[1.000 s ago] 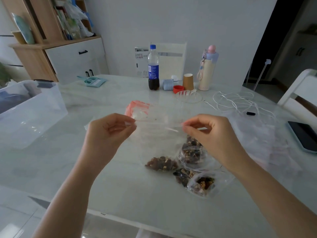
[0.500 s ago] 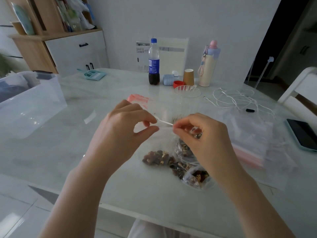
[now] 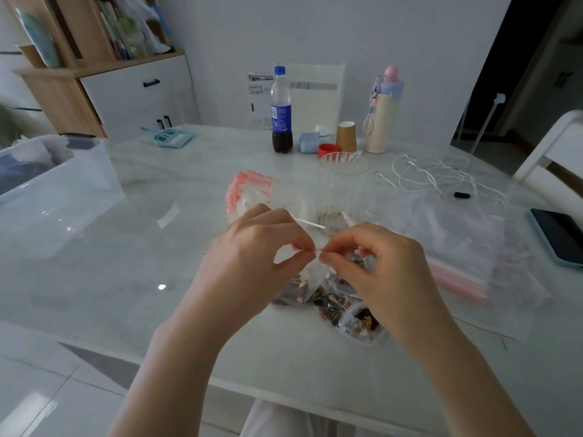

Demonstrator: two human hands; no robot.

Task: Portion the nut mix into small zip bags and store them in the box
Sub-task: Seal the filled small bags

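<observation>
Two hands meet above the middle of the table (image 3: pixel 94 279), fingertips nearly touching: the left hand (image 3: pixel 252 263) and the right hand (image 3: pixel 372 266) each pinch, between thumb and forefinger, the top strip of a small clear zip bag (image 3: pixel 310 223), the other fingers curled loosely under. How much of the strip is pressed shut I cannot tell; the plastic is too thin to read. Below the hands, toward the near edge, lie several filled bags of nut mix (image 3: pixel 340 307), bunched together and touching one another. Just behind the hands stands a clear plastic cup (image 3: pixel 329 197), with a crumpled bag with a red strip (image 3: pixel 249 192) beside it on the left. A stack of empty zip bags (image 3: pixel 467 247) with pink strips is spread toward the right edge, and a dark phone (image 3: pixel 558 234) sits at that edge. The clear storage box (image 3: pixel 56 197) stands at the left edge, well apart from the bags. Along the far edge are a cola bottle (image 3: pixel 281 111), a brown paper cup (image 3: pixel 346 137), a pale flask with a pink cap (image 3: pixel 383 111), a red lid (image 3: pixel 328 150) and a small teal dustpan (image 3: pixel 173 138). White cables (image 3: pixel 441 175) lie tangled toward the far right corner.
</observation>
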